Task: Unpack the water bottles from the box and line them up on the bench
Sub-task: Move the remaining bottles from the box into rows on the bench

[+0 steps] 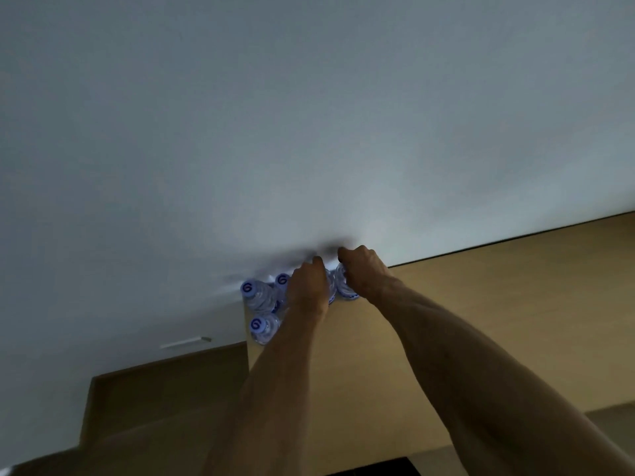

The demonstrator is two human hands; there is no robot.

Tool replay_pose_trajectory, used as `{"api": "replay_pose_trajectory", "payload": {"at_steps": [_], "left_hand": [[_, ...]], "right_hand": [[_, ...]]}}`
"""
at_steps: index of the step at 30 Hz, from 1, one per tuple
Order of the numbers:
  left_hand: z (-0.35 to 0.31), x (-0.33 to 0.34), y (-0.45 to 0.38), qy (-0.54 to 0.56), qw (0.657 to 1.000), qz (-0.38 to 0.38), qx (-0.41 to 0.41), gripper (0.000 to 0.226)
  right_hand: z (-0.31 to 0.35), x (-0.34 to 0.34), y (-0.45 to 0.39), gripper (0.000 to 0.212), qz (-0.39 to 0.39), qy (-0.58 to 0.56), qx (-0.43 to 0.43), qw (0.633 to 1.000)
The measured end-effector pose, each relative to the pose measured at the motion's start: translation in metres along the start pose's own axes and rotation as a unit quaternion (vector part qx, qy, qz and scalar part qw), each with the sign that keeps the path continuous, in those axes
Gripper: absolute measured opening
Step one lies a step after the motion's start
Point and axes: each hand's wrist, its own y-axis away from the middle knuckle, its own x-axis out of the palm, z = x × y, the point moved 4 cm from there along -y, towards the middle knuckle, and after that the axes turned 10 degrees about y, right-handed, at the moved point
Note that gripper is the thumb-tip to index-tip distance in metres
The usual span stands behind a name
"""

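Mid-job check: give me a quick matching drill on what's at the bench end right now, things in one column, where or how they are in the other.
Things:
1. left hand
2. right hand
3. nearest bottle
4. bench

States:
a. stands alone, nearest the camera, near the bench's left edge
b. light wood, running along the white wall
c. grips the rightmost bottle
d. over the middle of the bottle cluster, fingers hidden

Pairs: 1-d, 2-c, 3-a, 4-b

A single head-worn view looks forward and down along both forearms toward the counter (481,304), wall beyond it.
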Motion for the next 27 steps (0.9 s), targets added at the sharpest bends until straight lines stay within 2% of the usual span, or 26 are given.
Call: {"api": "replay_pose_trajectory", "payload": {"at_steps": [4,8,10,12,15,18,21,23,25,26,27], "left_hand": [[0.002,-0.001,0.000,0.009,1.000,0.000,0.012,0.026],[0.002,-0.012,0.004,0.029,0.999,0.002,0.022,0.037],[0.005,-0.021,0.011,-0.010,0.998,-0.025,0.051,0.041],[0.016,-0.038,0.019,-0.020,0.995,-0.074,0.064,0.035],[0.048,-0.062,0.026,0.019,0.989,-0.149,0.017,0.022],[0.092,-0.070,0.036,0.079,0.974,-0.180,-0.111,0.029],[0.137,-0.054,0.054,0.186,0.932,-0.119,-0.287,0.051],[0.157,-0.032,0.068,0.314,0.869,-0.032,-0.381,0.075],[0.158,-0.013,0.084,0.442,0.789,0.076,-0.421,0.092],[0.155,-0.006,0.088,0.475,0.770,0.113,-0.411,0.094],[0.151,-0.001,0.090,0.489,0.767,0.132,-0.395,0.092]], "right_hand": [[-0.001,-0.003,0.001,0.020,-0.003,0.003,0.007,1.000],[0.005,-0.007,0.000,0.031,0.038,0.047,0.014,0.998],[0.007,-0.007,0.001,0.038,0.063,0.067,0.026,0.995],[0.010,-0.010,0.004,0.042,0.077,0.090,0.043,0.992],[0.024,-0.020,0.005,0.038,0.040,0.157,0.053,0.985],[0.045,-0.032,0.005,0.029,-0.012,0.187,0.024,0.982],[0.063,-0.035,0.003,0.024,-0.027,0.155,-0.022,0.987],[0.075,-0.031,0.004,0.024,-0.022,0.138,-0.057,0.989],[0.082,-0.024,0.005,0.023,-0.024,0.133,-0.069,0.988],[0.084,-0.021,0.005,0.022,-0.028,0.127,-0.066,0.989],[0.085,-0.019,0.004,0.023,-0.034,0.121,-0.062,0.990]]}}
